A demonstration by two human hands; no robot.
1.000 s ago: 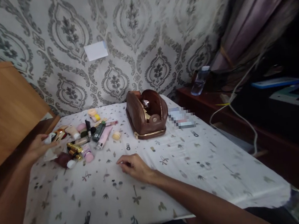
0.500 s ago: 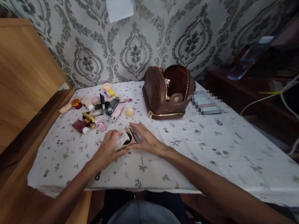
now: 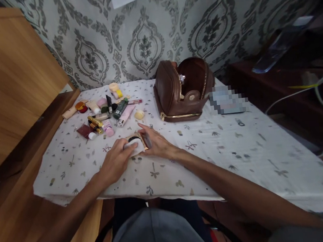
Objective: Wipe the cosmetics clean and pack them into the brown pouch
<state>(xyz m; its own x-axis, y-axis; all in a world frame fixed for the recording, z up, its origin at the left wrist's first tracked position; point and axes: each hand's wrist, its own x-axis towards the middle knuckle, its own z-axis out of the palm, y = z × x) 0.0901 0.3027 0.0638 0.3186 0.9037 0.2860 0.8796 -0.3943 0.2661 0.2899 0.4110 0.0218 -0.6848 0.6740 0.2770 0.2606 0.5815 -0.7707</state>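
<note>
A small gold-edged compact [image 3: 143, 139] with a dark round part lies between my hands near the front of the table. My left hand [image 3: 117, 159] is closed on a white cloth or tissue [image 3: 137, 148], which presses on the compact's face and covers part of it. On the right side, my right hand [image 3: 158, 142] grips the compact by its edge, with the thumb and fingers around it. Behind the hands lies a round cream-coloured item [image 3: 139, 115].
Several cosmetics, among them a green tube [image 3: 120, 108] and a pink tube [image 3: 126, 115], lie at the back left. An open brown bag [image 3: 176, 96] stands at the back centre, beside a blurred item [image 3: 227, 100]. A wooden panel [image 3: 10, 83] borders the left.
My left hand has moved the white cloth right and down across the compact, so the dark part shows above it. The camera view has tilted slightly downward.
</note>
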